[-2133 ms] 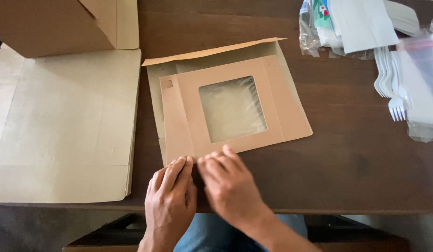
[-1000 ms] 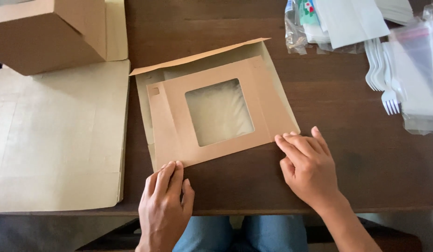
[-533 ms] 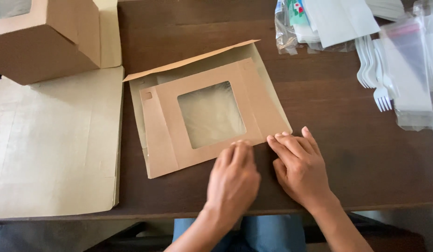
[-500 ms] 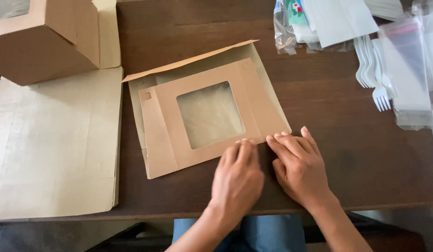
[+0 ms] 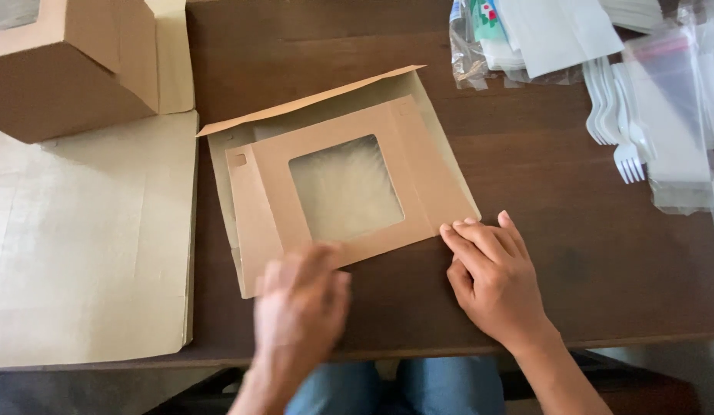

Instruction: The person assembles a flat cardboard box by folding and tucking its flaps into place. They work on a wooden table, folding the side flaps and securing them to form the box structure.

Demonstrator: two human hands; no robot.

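Observation:
A flattened brown cardboard box [image 5: 418, 177] with a clear square window [image 5: 345, 188] lies on the dark wooden table [image 5: 572, 253]. My right hand [image 5: 491, 280] presses flat with its fingertips on the box's near right corner. My left hand [image 5: 299, 307] is blurred by motion and rests over the box's near left edge, fingers loosely spread. Neither hand grips anything.
A large flat cardboard sheet [image 5: 80, 246] covers the left of the table. An assembled brown box [image 5: 64, 69] stands at the far left. White plastic forks [image 5: 614, 115] and clear plastic bags [image 5: 672, 115] with paper packets [image 5: 541, 31] lie at the far right.
My left hand has slid left along the box's near edge, away from my right hand. My right hand has stayed at the near right corner.

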